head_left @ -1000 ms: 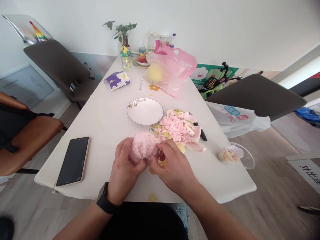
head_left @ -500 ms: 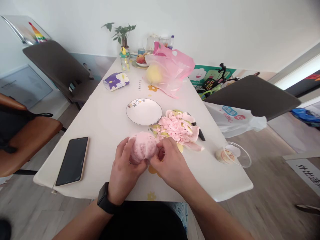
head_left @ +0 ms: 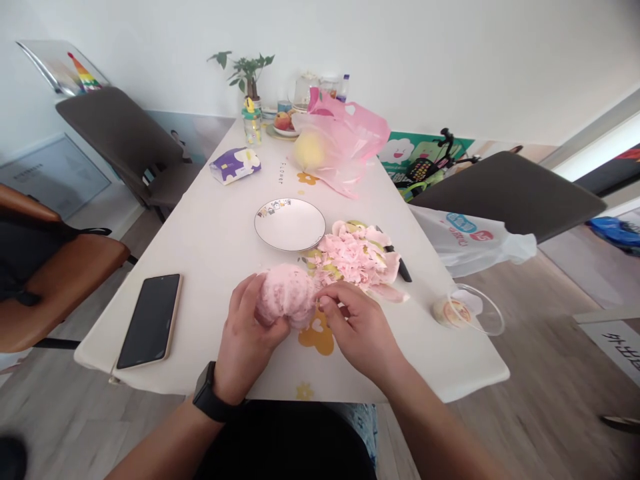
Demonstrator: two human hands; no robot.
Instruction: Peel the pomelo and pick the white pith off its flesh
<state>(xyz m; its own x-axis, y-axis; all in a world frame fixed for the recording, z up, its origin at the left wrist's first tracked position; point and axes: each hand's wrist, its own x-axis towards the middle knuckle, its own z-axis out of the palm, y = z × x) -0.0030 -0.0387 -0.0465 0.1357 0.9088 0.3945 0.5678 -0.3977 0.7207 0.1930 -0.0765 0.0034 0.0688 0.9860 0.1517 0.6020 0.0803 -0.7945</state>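
A peeled pink pomelo point(head_left: 287, 293) rests in my left hand point(head_left: 255, 330), whose fingers wrap its left side with the thumb along the front. My right hand point(head_left: 357, 323) is at the fruit's right side, thumb and forefinger pinched together; a thin pale shred seems to be between them, too small to make out well. Just beyond the right hand lies a heap of pink and yellow-green pomelo peel point(head_left: 357, 257). A white plate point(head_left: 290, 227) with a cartoon rim stands beyond the pomelo, holding nothing.
A phone point(head_left: 150, 320) lies at left, a clear plastic tub point(head_left: 465, 310) at right. The dark handle of a tool point(head_left: 404, 270) pokes out beside the peel. Farther back are a tissue pack point(head_left: 235, 165) and a pink bag point(head_left: 345, 143) with a yellow fruit.
My right hand has drawn back a little to the right from the pomelo, its thumb and forefinger still pinched. The left hand keeps its hold. The view has shifted slightly.
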